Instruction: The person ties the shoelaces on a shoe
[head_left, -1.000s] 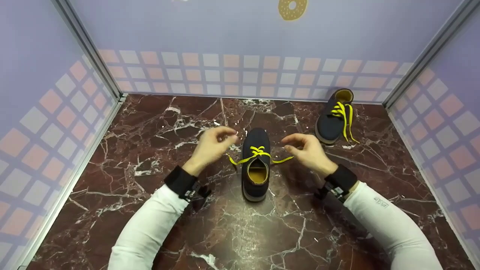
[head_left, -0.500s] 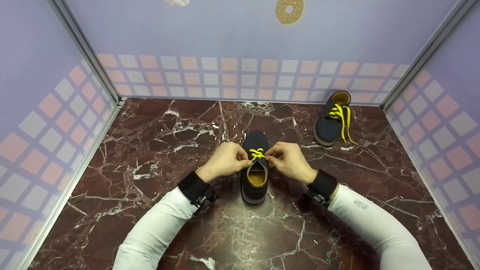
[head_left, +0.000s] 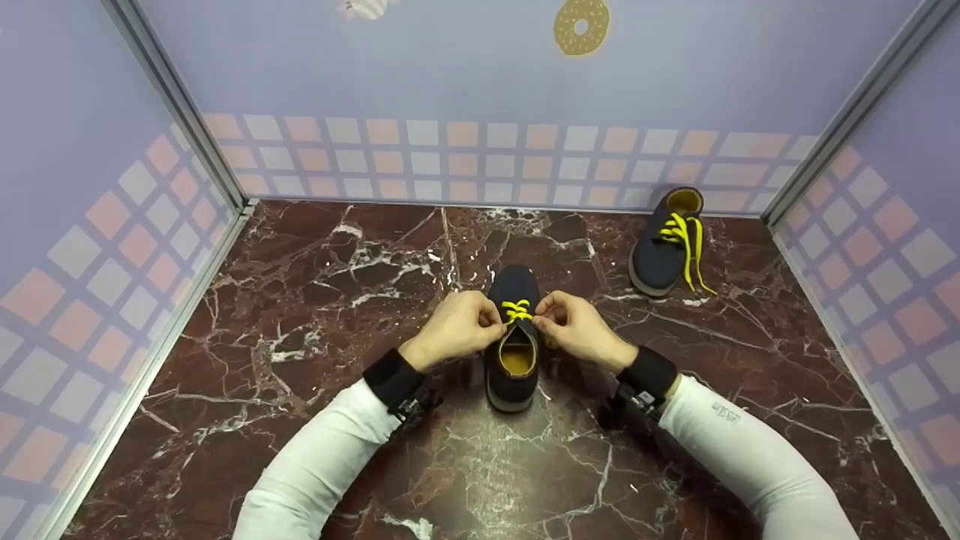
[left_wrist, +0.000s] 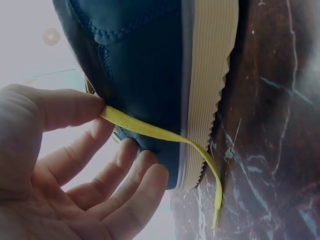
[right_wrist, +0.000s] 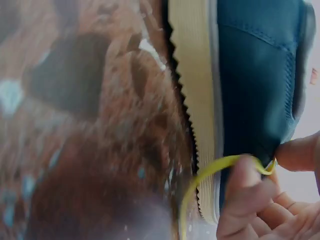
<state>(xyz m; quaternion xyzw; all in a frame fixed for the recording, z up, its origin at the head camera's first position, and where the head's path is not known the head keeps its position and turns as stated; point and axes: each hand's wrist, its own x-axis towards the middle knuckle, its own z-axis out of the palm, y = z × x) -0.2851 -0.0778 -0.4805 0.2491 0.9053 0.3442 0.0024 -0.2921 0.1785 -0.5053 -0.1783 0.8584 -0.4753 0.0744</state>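
A dark navy shoe (head_left: 514, 281) with a pale ribbed sole stands on the floor, toe pointing away, its yellow lace (head_left: 517, 310) crossed over the tongue. At the shoe's left side my left hand (head_left: 459, 328) pinches one end of the lace between thumb and index finger; in the left wrist view that lace end (left_wrist: 145, 130) hangs down past the sole. On the opposite side, my right hand (head_left: 581, 330) pinches the other lace end (right_wrist: 215, 167) close to the upper, and its tail drops over the sole edge. The other fingers of the left hand are loosely bent.
A second navy shoe (head_left: 654, 262) with loose yellow laces (head_left: 699, 259) stands at the back right by the wall. Lilac panels with pink and white squares (head_left: 501, 165) enclose the dark red marble-patterned floor (head_left: 315, 315) on three sides.
Both hands came inward from either side of the shoe to its lacing and took hold of the lace ends, which lay free before. In the last half second they have barely moved.
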